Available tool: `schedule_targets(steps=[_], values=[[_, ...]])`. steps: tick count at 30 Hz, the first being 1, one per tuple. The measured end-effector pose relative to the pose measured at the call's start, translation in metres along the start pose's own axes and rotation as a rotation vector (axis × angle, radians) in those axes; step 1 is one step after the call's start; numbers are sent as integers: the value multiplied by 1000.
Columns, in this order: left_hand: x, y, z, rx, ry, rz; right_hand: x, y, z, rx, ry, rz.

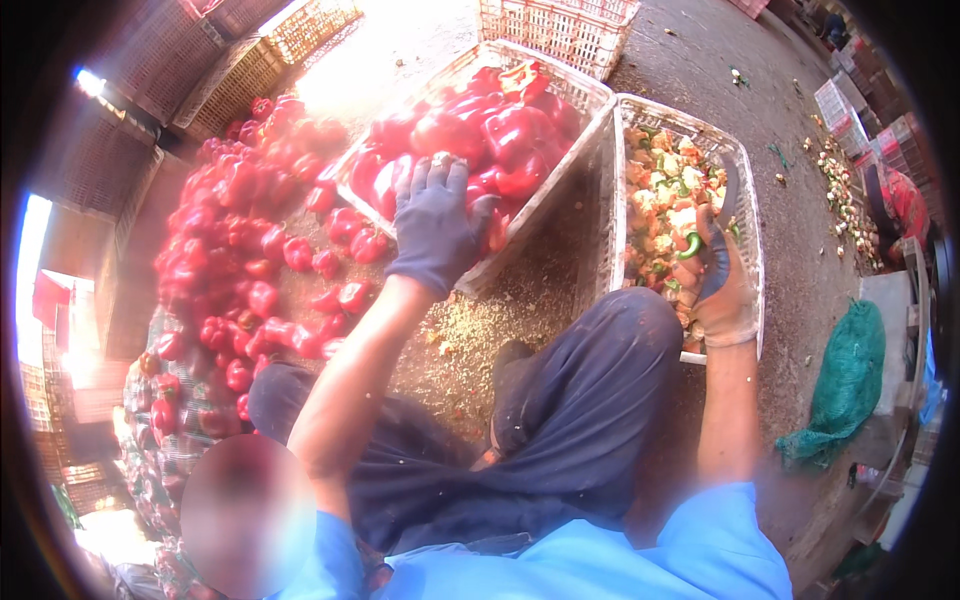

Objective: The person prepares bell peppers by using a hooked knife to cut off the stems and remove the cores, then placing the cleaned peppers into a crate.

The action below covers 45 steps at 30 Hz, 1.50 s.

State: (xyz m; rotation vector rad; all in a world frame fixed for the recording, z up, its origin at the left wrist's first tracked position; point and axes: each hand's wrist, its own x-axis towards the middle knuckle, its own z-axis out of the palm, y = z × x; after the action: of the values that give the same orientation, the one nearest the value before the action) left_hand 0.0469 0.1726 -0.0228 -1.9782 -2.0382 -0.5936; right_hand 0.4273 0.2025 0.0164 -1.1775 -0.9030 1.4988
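Note:
My left hand (pixel 437 225), in a dark grey glove, reaches over the near rim of a white plastic crate (pixel 548 205) heaped with red bell peppers (pixel 440 135). Its fingers are stretched over the peppers, with the thumb apart. My right hand (pixel 722 285), in a tan and dark glove, is over a narrower white crate (pixel 755 250) of pale pepper cores (pixel 675 165). A dark curved blade-like tool (pixel 733 195) sticks up from its closed fingers. Beside the thumb shows a curved green stem (pixel 690 246); whether it is held is unclear.
A large pile of red peppers (pixel 235 220) spreads on the floor at left, beside a net sack (pixel 190 430) of peppers. Stacked crates (pixel 560 30) stand behind. A green mesh sack (pixel 845 370) lies at right. Scattered cores (pixel 840 190) and a person in red (pixel 900 205) are farther right.

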Motion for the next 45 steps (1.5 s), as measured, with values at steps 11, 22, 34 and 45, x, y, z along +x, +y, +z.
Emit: schedule_targets(steps=[11, 22, 34, 45], values=[[-6, 13, 61, -48, -133, -102, 27, 25, -61, -44, 88, 118], [20, -5, 37, -199, -277, -63, 19, 20, -56, -530, 179, -11], [101, -11, 100, -119, -119, -246, -4, 56, -75, -616, 326, -84], [153, -7, 175, -31, -135, -151, -31, 84, -86, -301, 624, 97]])
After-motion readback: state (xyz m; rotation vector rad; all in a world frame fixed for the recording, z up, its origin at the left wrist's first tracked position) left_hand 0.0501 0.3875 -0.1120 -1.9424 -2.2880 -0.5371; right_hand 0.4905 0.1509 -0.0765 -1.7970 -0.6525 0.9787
